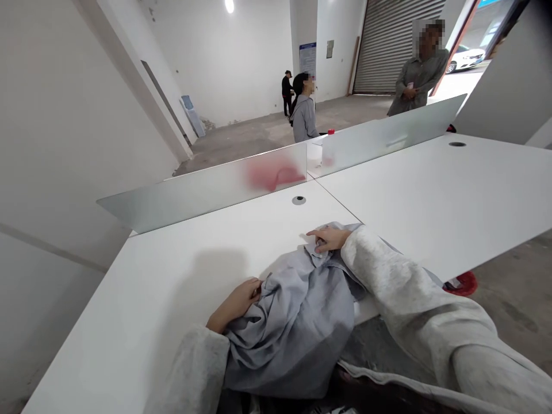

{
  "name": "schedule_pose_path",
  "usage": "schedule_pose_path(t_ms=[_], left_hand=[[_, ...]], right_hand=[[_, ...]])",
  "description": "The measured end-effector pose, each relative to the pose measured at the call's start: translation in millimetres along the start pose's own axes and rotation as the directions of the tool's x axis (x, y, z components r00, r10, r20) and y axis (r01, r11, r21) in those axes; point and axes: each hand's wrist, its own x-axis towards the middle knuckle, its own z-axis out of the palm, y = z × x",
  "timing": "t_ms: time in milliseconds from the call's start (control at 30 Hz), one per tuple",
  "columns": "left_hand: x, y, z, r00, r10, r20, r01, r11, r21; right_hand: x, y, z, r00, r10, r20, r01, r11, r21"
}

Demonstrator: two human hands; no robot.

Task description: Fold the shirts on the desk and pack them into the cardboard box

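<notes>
A crumpled light grey garment (pixel 297 310), perhaps a shirt, lies in loose folds on the white table and hangs over its near edge toward my body. My left hand (pixel 237 302) grips its left side, the fingertips tucked out of sight in the folds. At the garment's far end, my right hand (pixel 330 237) pinches a bunched, collar-like part, with the index finger pointing left. Both forearms wear fluffy light grey sleeves; the right one covers part of the cloth.
The white table (pixel 164 287) has a round cable hole (pixel 299 200) beyond my hands. A frosted divider (pixel 207 187) runs along its far side, a blurred red item behind it. One person (pixel 305 115) is beyond the divider, another (pixel 416 86) stands right. A red-rimmed bin (pixel 468 284) sits below.
</notes>
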Motion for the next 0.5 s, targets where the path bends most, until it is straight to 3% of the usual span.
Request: schedule_pose_path(t_ms=[100,200,300,367,500], left_hand=[[0.0,5.6,1.8,0.998,0.014,-0.054,-0.008,0.995,0.102],[-7.3,10.7,-12.1,0.964,-0.034,-0.262,0.04,0.999,0.018],[-22.4,29.5,-49.4,0.889,-0.089,-0.45,0.083,0.996,-0.032],[-36.2,54.0,-83.6,0.835,-0.063,-0.547,0.105,0.993,0.046],[-65.4,111.9,-141.9,0.639,0.09,-0.764,0.201,0.939,0.279]], right_hand=[[-8.6,-6.9,-6.7,0.999,-0.033,-0.018,0.031,0.99,-0.137],[-27.4,-21.0,-28.0,0.968,-0.159,-0.193,0.134,0.981,-0.139],[-48.9,-45.6,-63.8,0.914,-0.218,-0.341,0.198,0.976,-0.093],[-60.3,-66.7,-92.8,0.886,-0.215,-0.411,0.202,0.976,-0.077],[-75.9,-111.7,-146.7,0.773,-0.314,-0.551,0.288,0.948,-0.135]])
